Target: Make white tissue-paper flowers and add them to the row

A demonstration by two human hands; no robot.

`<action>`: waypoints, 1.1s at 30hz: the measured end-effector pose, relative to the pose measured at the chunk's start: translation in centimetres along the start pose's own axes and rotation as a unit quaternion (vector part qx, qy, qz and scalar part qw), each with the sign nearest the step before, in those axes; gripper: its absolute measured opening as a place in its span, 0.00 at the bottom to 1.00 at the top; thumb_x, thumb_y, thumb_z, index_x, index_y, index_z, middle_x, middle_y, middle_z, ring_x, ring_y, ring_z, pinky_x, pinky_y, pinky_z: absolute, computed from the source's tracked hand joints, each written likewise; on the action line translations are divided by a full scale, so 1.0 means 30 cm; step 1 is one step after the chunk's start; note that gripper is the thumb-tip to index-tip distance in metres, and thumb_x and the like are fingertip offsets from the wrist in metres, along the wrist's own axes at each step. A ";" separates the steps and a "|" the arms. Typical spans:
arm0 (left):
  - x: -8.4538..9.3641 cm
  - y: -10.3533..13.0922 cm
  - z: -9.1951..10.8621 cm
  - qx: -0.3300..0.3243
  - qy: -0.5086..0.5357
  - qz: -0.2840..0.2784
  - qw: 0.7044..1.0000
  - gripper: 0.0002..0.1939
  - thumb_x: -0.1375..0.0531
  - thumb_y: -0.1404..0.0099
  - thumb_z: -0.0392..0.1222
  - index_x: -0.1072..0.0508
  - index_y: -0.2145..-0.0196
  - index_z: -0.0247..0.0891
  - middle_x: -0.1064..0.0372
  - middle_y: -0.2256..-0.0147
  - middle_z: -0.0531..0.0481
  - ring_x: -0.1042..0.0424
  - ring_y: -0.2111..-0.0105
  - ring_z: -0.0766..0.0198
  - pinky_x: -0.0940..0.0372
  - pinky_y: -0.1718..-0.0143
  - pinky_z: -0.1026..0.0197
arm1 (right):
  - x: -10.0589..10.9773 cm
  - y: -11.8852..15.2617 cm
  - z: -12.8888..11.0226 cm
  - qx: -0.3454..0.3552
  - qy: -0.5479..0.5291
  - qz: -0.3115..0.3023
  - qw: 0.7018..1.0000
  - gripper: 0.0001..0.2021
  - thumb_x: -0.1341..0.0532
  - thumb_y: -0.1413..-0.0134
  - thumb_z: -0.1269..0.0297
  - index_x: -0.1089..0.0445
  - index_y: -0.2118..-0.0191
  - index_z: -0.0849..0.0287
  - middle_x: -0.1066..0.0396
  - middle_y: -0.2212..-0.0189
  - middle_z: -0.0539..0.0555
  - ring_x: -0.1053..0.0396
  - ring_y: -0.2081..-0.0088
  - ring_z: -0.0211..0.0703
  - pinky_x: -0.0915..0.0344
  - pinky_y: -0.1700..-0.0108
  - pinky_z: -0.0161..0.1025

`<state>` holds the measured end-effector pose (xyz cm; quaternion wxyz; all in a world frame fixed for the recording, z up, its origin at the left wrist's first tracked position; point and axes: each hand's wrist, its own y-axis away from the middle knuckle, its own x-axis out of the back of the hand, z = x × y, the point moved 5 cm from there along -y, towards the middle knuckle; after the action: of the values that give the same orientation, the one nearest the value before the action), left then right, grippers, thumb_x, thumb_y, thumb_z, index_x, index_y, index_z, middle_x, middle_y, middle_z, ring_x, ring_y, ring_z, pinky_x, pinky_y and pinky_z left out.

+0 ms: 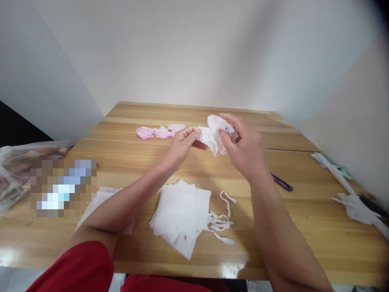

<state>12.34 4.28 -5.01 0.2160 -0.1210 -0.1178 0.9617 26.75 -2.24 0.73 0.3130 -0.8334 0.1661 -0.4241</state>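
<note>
A crumpled white tissue-paper flower [214, 132] is held up between both hands above the middle of the table. My left hand [185, 142] pinches its gathered left end. Around its spread right side, the thumb and fingers of my right hand [243, 142] are closed on the thin layers. Below lies a stack of white tissue squares [184, 211], loosely fanned. Thin white strips [221, 221] curl beside the stack on its right. Behind my left hand, several pink and white paper flowers [161, 132] rest in a row on the table.
A purple cutter [282, 181] lies right of my right forearm. More white sheets [103, 198] are partly under my left forearm. A clear plastic bag [27, 170] sits at the left, near a blurred-out item [65, 188]. White strips and scraps [355, 207] lie at the right edge.
</note>
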 end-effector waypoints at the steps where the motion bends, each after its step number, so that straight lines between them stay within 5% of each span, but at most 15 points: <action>1: 0.001 0.000 0.001 -0.004 -0.002 0.003 1.000 0.13 0.44 0.34 0.48 0.33 0.71 0.36 0.29 0.73 0.53 0.26 0.72 0.69 0.30 0.64 0.64 | 0.001 -0.001 0.003 -0.002 -0.004 0.000 1.000 0.18 0.44 0.39 0.62 0.34 0.44 0.47 0.26 0.50 0.53 0.26 0.55 0.50 0.29 0.53 0.50; 8: 0.005 0.000 0.020 -0.028 0.000 0.035 0.999 0.13 0.43 0.34 0.46 0.34 0.73 0.36 0.33 0.74 0.54 0.28 0.73 0.71 0.31 0.65 0.67 | 0.052 -0.011 -0.014 0.032 -0.002 0.007 0.999 0.12 0.43 0.39 0.61 0.31 0.51 0.51 0.28 0.49 0.56 0.29 0.50 0.51 0.30 0.52 0.49; 16: -0.003 0.003 0.010 -0.045 -0.007 0.035 0.998 0.12 0.42 0.35 0.47 0.32 0.70 0.36 0.32 0.72 0.54 0.29 0.71 0.71 0.32 0.65 0.67 | 0.009 0.001 -0.041 0.119 0.078 -0.097 0.985 0.11 0.37 0.45 0.58 0.27 0.56 0.51 0.37 0.40 0.56 0.38 0.40 0.57 0.39 0.42 0.58; 28: -0.002 0.002 0.016 -0.061 -0.029 0.036 0.997 0.14 0.42 0.34 0.48 0.32 0.71 0.36 0.32 0.72 0.53 0.28 0.71 0.70 0.34 0.65 0.67 | 0.032 -0.018 0.011 0.018 0.002 0.002 1.000 0.06 0.41 0.42 0.63 0.28 0.68 0.54 0.27 0.51 0.55 0.30 0.49 0.51 0.35 0.47 0.53; 33: -0.006 0.004 0.012 -0.055 -0.035 0.033 0.997 0.14 0.43 0.34 0.49 0.32 0.71 0.37 0.31 0.71 0.53 0.29 0.70 0.70 0.34 0.64 0.67 | 0.021 -0.010 -0.018 0.056 0.008 -0.048 0.997 0.07 0.37 0.44 0.58 0.27 0.61 0.52 0.31 0.45 0.56 0.34 0.44 0.54 0.38 0.43 0.57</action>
<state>12.35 4.04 -4.68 0.1727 -0.1030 -0.1739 0.9640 26.68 -2.56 1.55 0.3373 -0.8182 0.1043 -0.4538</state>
